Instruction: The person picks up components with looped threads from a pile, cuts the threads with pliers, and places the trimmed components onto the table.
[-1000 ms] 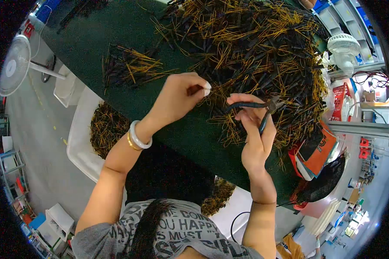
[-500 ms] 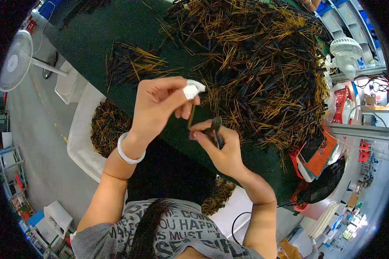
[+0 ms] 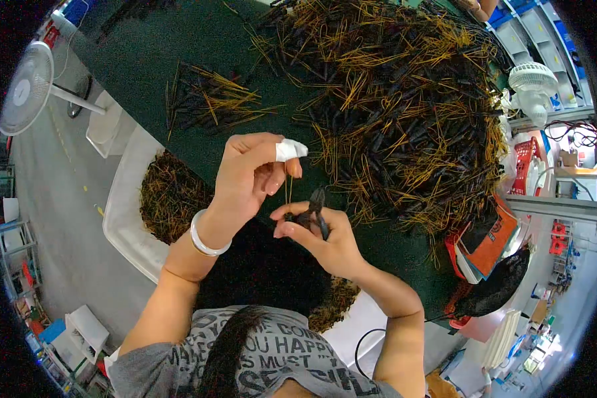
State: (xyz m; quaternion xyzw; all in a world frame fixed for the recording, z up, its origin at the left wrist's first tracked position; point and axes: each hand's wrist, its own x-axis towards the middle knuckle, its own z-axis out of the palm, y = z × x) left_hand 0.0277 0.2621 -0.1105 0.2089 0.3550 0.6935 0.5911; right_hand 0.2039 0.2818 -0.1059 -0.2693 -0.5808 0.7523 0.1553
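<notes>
My left hand [image 3: 245, 176], white tape round one digit, pinches the upper end of a thin yellow strand [image 3: 289, 189]. The strand runs straight down to my right hand [image 3: 328, 242]. Pinched in my right fingertips is a small dark piece [image 3: 302, 217] at the strand's lower end. A dark, slim object [image 3: 318, 198] also sticks up from the right hand; its kind cannot be made out. Beyond both hands spreads a big heap of black pieces with yellow loops [image 3: 404, 126]. A smaller bunch of the same pieces [image 3: 212, 99] lies to the left.
All this rests on a dark green table [image 3: 132, 60]. A white-rimmed container [image 3: 123, 205] with similar pieces stands below its left edge. White fans [image 3: 26, 89] are at left and right. Orange-covered papers [image 3: 491, 239] and a black mesh bag [image 3: 501, 285] sit at the right.
Both hands have come slightly lower and nearer my body, the right one also a little leftward. The yellow strand between them now shows stretched and upright.
</notes>
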